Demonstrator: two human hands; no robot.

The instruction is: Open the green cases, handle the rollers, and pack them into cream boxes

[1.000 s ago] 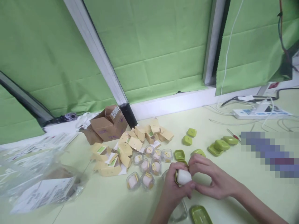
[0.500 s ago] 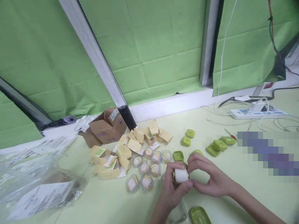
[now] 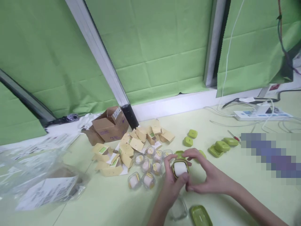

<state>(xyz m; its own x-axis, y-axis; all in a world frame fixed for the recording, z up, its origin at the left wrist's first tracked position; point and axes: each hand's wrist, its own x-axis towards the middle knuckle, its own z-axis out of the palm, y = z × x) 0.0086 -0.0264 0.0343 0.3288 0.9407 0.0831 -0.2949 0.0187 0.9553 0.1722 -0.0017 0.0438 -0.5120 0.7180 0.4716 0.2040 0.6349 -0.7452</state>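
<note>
Both my hands hold one small item above the table: a white soap bar seated in a green case. My left hand cups it from below, thumb pressed on its lower edge. My right hand pinches its top and right side with curled fingers. Just left of my hands lie several clear boxes with pale soaps. An empty clear box lies under my left forearm, and a green lid lies beside it.
Small tan cartons and an open brown box sit further back. Green cases and lids are scattered to the right, near a red screwdriver. A power strip with cables lies far right. A crinkled plastic bag fills the left.
My hands have lifted the soap slightly and moved it away from me; the white bar now sits inside the green case rim, with my right fingers over its top.
</note>
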